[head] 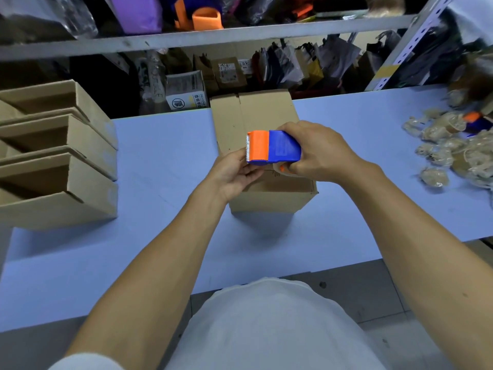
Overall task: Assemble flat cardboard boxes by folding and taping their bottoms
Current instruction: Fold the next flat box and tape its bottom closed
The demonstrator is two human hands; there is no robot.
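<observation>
A brown cardboard box (266, 113) stands on the blue table (165, 161) with its folded flaps facing up. Above it is a blue and orange tape dispenser (274, 147), serrated orange end pointing left. My right hand (320, 153) grips the dispenser's blue body from the right, fingers curled under the tape roll. My left hand (234, 174) pinches at the dispenser's lower left end, just under the cutter. Whether a strip of tape is pulled out there cannot be seen.
Three assembled cardboard boxes (58, 156) lie on their sides, stacked along the table's left. A heap of crumpled tape scraps (448, 150) and a second blue and orange dispenser (477, 121) lie at the right. Cluttered shelves (213, 38) rise behind the table.
</observation>
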